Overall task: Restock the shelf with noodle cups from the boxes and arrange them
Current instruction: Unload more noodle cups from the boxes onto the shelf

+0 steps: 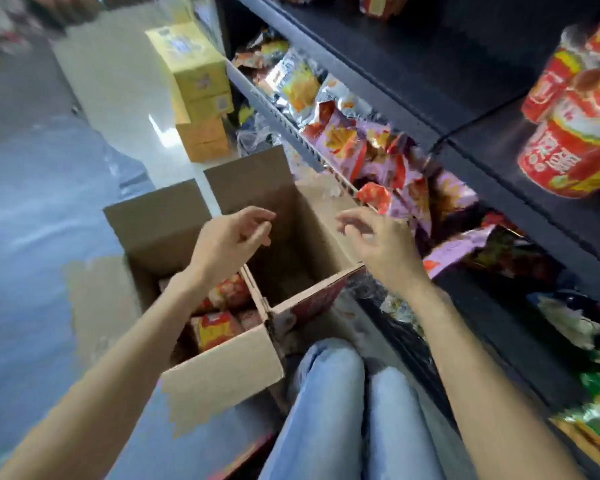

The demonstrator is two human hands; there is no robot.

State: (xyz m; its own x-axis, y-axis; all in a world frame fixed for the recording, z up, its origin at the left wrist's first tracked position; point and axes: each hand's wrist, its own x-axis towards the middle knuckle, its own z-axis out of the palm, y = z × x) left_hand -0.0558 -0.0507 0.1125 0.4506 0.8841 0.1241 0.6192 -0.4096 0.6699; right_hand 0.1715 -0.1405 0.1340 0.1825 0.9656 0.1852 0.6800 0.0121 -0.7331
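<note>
Two open cardboard boxes stand side by side on the floor. The left box holds red and yellow noodle cups. The right box looks empty inside. My left hand hovers over the seam between the boxes, fingers loosely curled, holding nothing. My right hand hangs above the right box's near edge, fingers spread and relaxed, also empty. Red noodle cups stand stacked on the dark shelf at the upper right.
Snack bags fill a lower shelf tier along the right. A stack of yellow cartons stands on the floor beyond the boxes. My knees in light jeans are at the bottom centre. Grey floor lies to the left.
</note>
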